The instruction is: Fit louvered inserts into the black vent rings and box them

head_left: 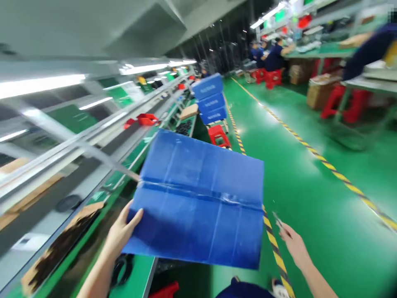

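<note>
L hand (121, 229) grips blue box (198, 207) at left edge, thumb on its face. R hand (294, 244), near right, holds thin tool (277, 219). Stacked blue bins (212, 101) far, approx. ctr.

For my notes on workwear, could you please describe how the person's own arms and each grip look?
The left grip and right grip are bare hands with no gloves. Both forearms are bare where they show, with no sleeve, watch, band or marking visible. Dark blue clothing shows at the bottom edge.
</note>
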A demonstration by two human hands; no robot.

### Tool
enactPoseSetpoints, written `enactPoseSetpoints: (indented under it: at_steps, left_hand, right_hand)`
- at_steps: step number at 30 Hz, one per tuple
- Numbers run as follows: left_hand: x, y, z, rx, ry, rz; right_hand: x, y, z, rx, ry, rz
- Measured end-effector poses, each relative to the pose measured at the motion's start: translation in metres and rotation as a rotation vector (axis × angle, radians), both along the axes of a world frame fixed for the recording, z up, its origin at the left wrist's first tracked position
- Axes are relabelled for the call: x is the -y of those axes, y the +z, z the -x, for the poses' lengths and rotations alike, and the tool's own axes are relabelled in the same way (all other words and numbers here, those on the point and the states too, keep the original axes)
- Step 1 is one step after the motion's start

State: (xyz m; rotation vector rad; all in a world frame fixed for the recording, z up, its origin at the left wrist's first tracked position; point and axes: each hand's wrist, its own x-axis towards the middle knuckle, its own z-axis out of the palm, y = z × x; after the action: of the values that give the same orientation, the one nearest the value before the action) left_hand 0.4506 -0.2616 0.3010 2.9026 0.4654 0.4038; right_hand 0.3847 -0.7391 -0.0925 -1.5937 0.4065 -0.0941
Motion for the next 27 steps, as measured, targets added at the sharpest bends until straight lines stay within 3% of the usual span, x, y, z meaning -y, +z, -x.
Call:
enactPoseSetpoints:
  at_steps: [2, 3, 4, 6, 8, 10, 12, 14, 16, 19, 23, 27]
  left_hand:
    - [0.001, -0.004, 0.010, 0.010, -0.005, 0.112]
    - [0.002, -0.006, 0.014, 0.026, 0.016, 0.120]
    - [0.003, -0.009, 0.017, 0.049, 0.049, 0.111]
    - [0.005, -0.014, 0.022, 0.133, 0.054, 0.112]
    - [0.005, -0.020, 0.027, 0.238, -0.001, 0.123]
    - [0.004, -0.026, 0.032, 0.329, -0.058, 0.134]
    - [0.003, -0.032, 0.037, 0.383, -0.087, 0.147]
    - [0.002, -0.036, 0.041, 0.412, -0.102, 0.161]
    - [0.001, -0.040, 0.044, 0.433, -0.125, 0.170]
    - [-0.001, -0.045, 0.047, 0.467, -0.159, 0.173]
    - [-0.007, -0.050, 0.045, 0.492, -0.188, 0.204]
    - [-0.013, -0.052, 0.041, 0.486, -0.209, 0.237]
  right_hand:
    - [0.034, 0.019, -0.035, 0.009, -0.060, 0.105]
    - [0.047, 0.040, -0.061, 0.046, -0.015, 0.185]
    - [0.052, 0.070, -0.089, 0.120, 0.052, 0.283]
    - [0.039, 0.153, -0.141, 0.410, 0.190, 0.487]
    - [-0.005, 0.251, -0.174, 0.744, 0.411, 0.661]
    - [-0.068, 0.343, -0.190, 1.055, 0.617, 0.822]
    - [-0.137, 0.414, -0.198, 1.286, 0.792, 0.964]
    - [-0.200, 0.463, -0.206, 1.413, 0.922, 1.122]
    - [-0.254, 0.493, -0.216, 1.465, 1.035, 1.271]
    - [-0.313, 0.515, -0.229, 1.442, 1.244, 1.473]
    - [-0.354, 0.520, -0.239, 1.362, 1.508, 1.582]
    - [-0.373, 0.522, -0.243, 1.285, 1.652, 1.598]
